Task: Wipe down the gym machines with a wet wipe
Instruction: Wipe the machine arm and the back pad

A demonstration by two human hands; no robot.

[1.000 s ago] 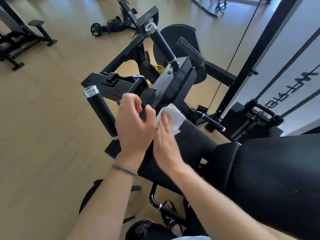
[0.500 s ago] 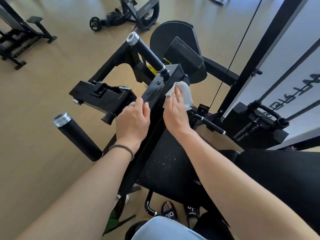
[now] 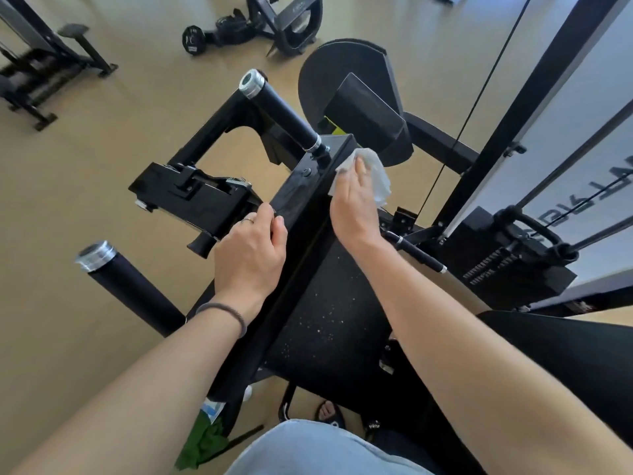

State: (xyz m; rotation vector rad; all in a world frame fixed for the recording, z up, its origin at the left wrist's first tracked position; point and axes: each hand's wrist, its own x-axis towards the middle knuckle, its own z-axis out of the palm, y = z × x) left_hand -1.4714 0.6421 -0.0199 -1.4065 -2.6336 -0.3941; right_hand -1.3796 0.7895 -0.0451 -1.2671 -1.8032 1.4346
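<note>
1. Head view, looking down: black gym machine [image 3: 308, 200] with a glossy square beam running away from the person, standing on a tan floor [image 3: 68, 234].
2. Right hand [image 3: 356, 204]: fingers straight and close together, laid flat on a white wet wipe [image 3: 375, 173], pressing it against the right side face of the beam near its far end.
3. Wet wipe: crumpled, spread under and beyond the fingertips, just below the base of the upper foam roller [image 3: 281, 114].
4. Left hand [image 3: 251, 255]: fingers curled over the left top edge of the beam, gripping it nearer the person; a ring shows on one finger.
5. Hair tie [image 3: 226, 311]: dark band round the left wrist.
6. Lower foam roller [image 3: 126, 286]: black, chrome-capped, pointing out left of the beam, apart from both hands.
7. Speckled pad [image 3: 329, 313]: black, between the two forearms, flecked with pale spots.
8. Weight stack [image 3: 513, 262]: right of the beam, with guide rods [image 3: 575, 166] and a thin cable [image 3: 479, 90] rising from it.
9. Green cloth [image 3: 202, 443]: on the floor by the machine's base, lower left.
10. Other machines [image 3: 274, 22]: far floor, top of view; a weight plate [image 3: 193, 39] lies beside one.
</note>
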